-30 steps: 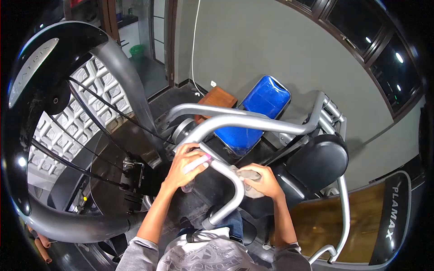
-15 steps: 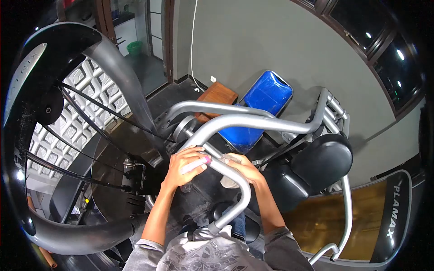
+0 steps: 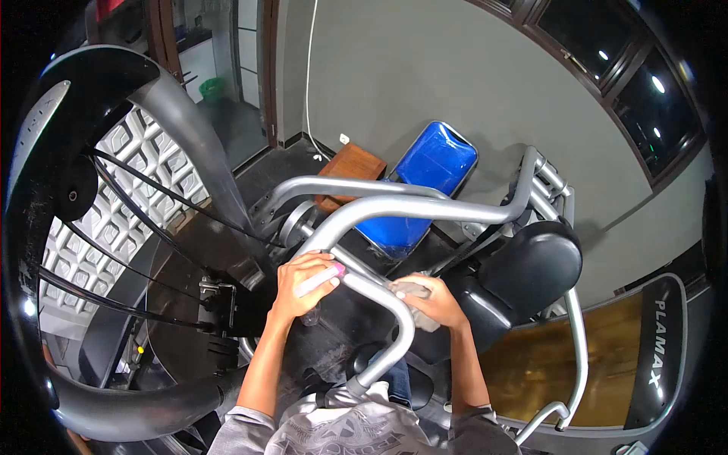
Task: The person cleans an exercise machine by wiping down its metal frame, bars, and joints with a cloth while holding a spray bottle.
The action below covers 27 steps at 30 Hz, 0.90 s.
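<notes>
My left hand [image 3: 297,287] is closed around a spray bottle [image 3: 315,282] with a white head and a pink tip. A clear part of the bottle shows below the palm. The hand is beside the curved silver bar [image 3: 385,296] of an exercise machine; whether it touches the bar I cannot tell. On the bar's other side, my right hand [image 3: 438,302] grips a grey-beige cloth [image 3: 426,321]. Part of the cloth lies against the bar under the fingers, and the rest hangs below the hand.
A padded black seat [image 3: 535,262] stands to the right, near a panel marked PLAMAX [image 3: 658,349]. Beyond the silver tubes are a blue bench [image 3: 440,159] and a brown wooden box [image 3: 353,171]. A large dark frame [image 3: 68,189] with cables rises at left.
My right hand has slid right and slightly down along the bar with the cloth. My left hand keeps the spray bottle in nearly the same place. The whole view has shifted a little.
</notes>
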### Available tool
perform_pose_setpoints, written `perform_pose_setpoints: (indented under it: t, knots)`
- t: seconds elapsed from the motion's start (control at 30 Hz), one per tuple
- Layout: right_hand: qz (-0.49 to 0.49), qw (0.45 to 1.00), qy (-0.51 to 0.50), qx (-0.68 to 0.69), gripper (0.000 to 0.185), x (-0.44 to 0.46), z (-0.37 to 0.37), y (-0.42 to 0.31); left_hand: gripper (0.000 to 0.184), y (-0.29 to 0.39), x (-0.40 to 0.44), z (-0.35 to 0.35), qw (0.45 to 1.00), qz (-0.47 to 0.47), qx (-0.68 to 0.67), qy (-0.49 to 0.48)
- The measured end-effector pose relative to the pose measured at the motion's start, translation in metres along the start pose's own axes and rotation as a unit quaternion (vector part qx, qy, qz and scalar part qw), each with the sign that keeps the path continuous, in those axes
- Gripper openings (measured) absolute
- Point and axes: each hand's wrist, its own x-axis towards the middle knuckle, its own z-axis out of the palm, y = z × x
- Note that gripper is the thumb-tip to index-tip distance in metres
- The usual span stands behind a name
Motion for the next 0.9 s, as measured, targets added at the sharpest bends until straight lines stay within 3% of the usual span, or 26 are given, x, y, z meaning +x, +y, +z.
perform_pose_setpoints:
  t: [0.1, 0.17, 0.23, 0.37, 0.47, 0.67, 0.9]
  knots:
    - [-0.059, 0.992, -0.013, -0.114, 0.025, 0.023, 0.003, -0.031, 0.026, -0.003, -0.002, 0.000, 1.000, 0.004, -0.002, 0.007]
    - [-0.112, 0.955, -0.040, -0.270, 0.031, 0.037, 0.010, -0.042, 0.024, -0.004, -0.001, -0.001, 1.000, 0.013, -0.005, 0.013]
    - [-0.137, 0.939, -0.028, -0.315, 0.030, 0.047, 0.022, -0.048, 0.027, -0.003, -0.003, 0.000, 0.999, -0.011, -0.027, 0.014]
    - [-0.211, 0.878, -0.013, -0.429, 0.028, 0.043, 0.040, -0.064, 0.027, -0.006, -0.005, 0.001, 0.999, -0.011, -0.045, 0.022]
    - [-0.245, 0.800, -0.034, -0.547, 0.024, 0.025, 0.039, -0.066, 0.027, -0.005, -0.007, 0.000, 0.998, -0.017, -0.050, 0.027]
    - [-0.268, 0.752, -0.122, -0.590, 0.017, -0.008, 0.024, -0.071, 0.018, -0.003, -0.016, 0.003, 0.999, 0.040, 0.003, 0.017]
    - [-0.285, 0.688, -0.168, -0.646, 0.010, 0.018, 0.048, -0.068, 0.019, 0.005, -0.017, 0.002, 1.000, 0.014, 0.006, 0.002]
